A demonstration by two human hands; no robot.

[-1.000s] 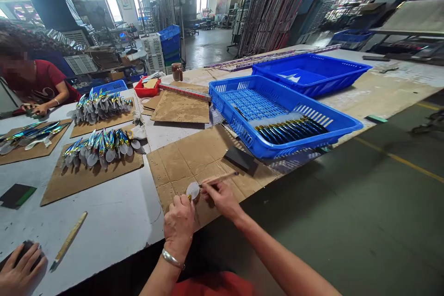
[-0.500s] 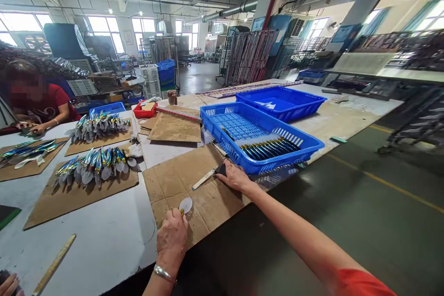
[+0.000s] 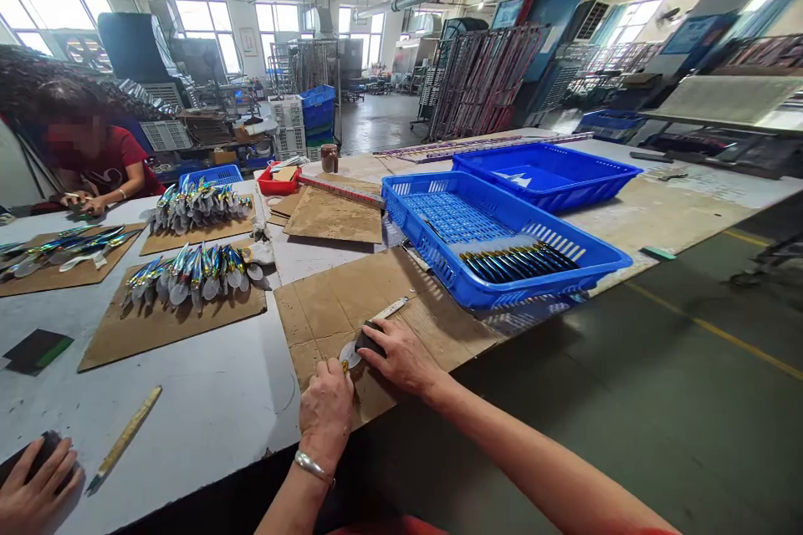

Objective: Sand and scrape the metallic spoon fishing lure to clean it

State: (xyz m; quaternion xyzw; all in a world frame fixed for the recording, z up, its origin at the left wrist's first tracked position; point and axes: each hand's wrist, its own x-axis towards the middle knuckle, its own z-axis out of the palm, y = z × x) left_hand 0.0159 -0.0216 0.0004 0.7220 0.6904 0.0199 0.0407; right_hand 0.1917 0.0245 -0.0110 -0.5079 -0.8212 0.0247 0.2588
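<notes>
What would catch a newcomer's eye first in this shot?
Probably the two bright blue baskets on the table's right side, the nearer one holding a row of dark gold-tipped pieces. Next, the shiny iridescent spoon-shaped pieces heaped on cardboard at left. Near the table's front edge, the left hand and right hand work a small disc-ended piece.

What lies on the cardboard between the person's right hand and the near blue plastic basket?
In the head view, only a pale flat stick lies there, just beyond the right hand; otherwise bare brown cardboard runs to the blue basket.
</notes>
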